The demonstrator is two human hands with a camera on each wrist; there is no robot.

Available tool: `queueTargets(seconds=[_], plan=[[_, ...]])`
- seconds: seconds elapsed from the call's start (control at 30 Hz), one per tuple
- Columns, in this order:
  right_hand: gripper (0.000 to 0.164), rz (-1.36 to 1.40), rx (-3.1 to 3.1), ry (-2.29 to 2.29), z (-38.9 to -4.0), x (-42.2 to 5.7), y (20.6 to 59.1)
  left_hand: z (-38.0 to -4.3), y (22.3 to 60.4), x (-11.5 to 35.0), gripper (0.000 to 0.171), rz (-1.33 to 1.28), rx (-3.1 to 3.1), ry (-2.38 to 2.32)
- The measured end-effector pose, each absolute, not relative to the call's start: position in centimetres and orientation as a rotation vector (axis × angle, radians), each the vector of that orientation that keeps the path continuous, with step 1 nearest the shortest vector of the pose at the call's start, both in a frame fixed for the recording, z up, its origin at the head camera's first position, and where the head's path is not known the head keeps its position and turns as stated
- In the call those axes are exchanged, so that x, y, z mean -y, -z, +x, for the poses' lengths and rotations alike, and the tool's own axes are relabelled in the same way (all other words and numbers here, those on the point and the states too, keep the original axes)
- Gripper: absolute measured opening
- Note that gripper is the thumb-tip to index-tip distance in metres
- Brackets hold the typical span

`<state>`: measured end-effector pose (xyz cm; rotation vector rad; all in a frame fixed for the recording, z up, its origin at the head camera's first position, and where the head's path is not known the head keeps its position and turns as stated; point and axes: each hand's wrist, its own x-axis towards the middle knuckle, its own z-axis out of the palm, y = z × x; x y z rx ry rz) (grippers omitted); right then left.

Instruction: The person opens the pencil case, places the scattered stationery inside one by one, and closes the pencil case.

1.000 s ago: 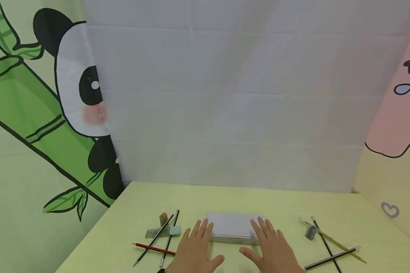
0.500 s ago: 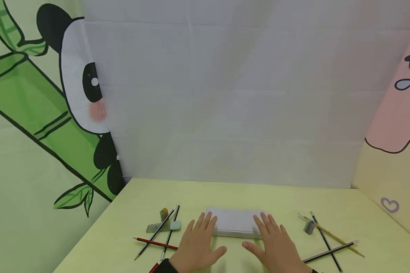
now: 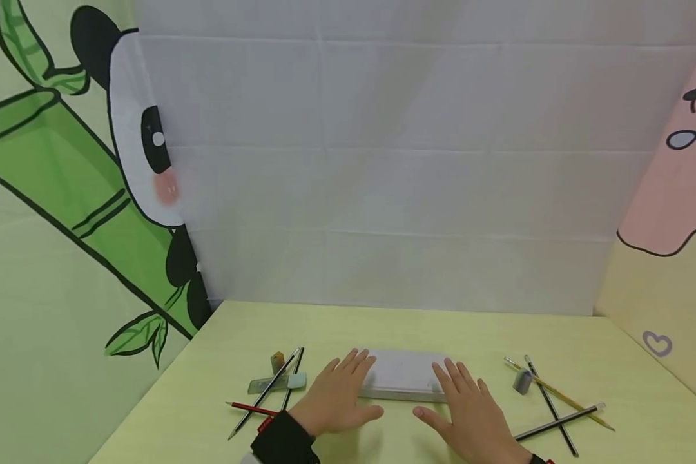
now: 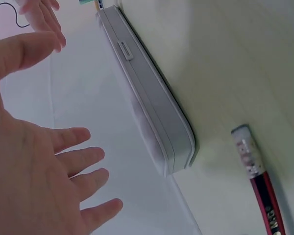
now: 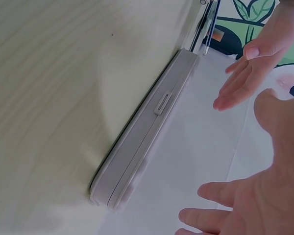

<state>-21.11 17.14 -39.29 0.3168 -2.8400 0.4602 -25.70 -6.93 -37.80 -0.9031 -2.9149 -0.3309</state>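
A flat, pale grey case (image 3: 405, 375), seemingly a pencil case, lies closed on the table between my hands. Its long front side carries a small clasp (image 4: 125, 50). My left hand (image 3: 339, 394) hovers at the case's left end, fingers straight and thumb spread, overlapping its corner in the head view. At the right end my right hand (image 3: 470, 409) hovers likewise, palm down with spread fingers. Both wrist views show air between the fingers and the case, and neither hand holds anything.
Left of the case lie crossed pencils (image 3: 265, 392), a red pencil (image 4: 264, 196), a pale green eraser (image 3: 297, 381), a clear ruler-like strip (image 3: 260, 386) and a small yellowish block (image 3: 277, 362). More crossed pencils (image 3: 559, 422) and a small grey block (image 3: 522, 381) lie to the right.
My left hand has shifted forward and slightly right, angling over the case's corner, with more dark sleeve showing. My right hand has moved a little right. The case and pencils stay put.
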Motion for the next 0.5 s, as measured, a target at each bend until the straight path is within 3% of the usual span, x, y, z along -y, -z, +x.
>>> queueTargets(seconds=[0.5], plan=[[0.086, 0.312, 2.866, -0.494, -21.1, -17.7, 39.2, -30.1, 37.4, 6.7, 0.08, -1.157, 2.91, 0.146]])
